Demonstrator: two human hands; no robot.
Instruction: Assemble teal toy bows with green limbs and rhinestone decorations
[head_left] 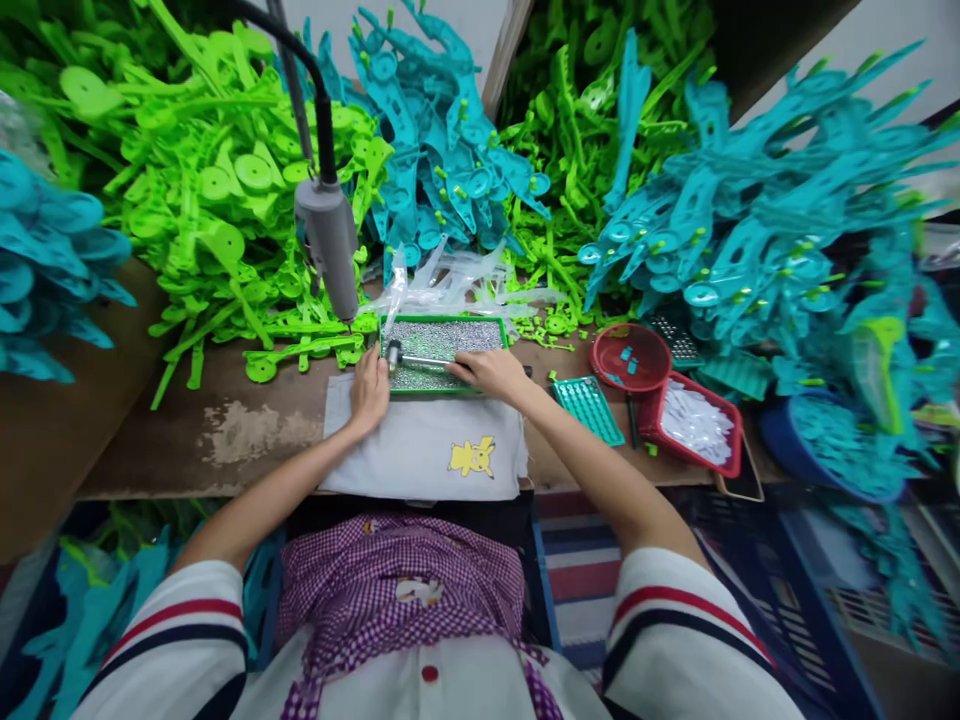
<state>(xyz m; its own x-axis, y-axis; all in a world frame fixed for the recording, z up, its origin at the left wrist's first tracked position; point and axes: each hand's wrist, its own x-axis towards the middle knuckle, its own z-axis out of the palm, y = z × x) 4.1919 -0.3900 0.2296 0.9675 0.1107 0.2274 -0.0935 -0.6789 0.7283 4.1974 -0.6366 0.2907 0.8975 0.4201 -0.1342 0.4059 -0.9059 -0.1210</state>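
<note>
A green-rimmed tray [445,391] full of small shiny metal pieces lies on the workbench. My right hand [491,373] is closed round the handle of a small hammer [424,360], whose head is over the tray's left part. At the tray's left edge, my left hand [370,388] rests with its fingers together against the rim; whatever its fingertips hold is too small to make out. Under both wrists and the tray's front edge is a pale cloth [405,450] with a yellow cartoon figure.
A grey electric screwdriver [330,245] hangs left of the tray. Heaps of green parts [217,180] and blue parts [442,150] rise behind. To the right are a teal tray [588,410], a red bowl [630,358] and a red basket [739,440] of white pieces.
</note>
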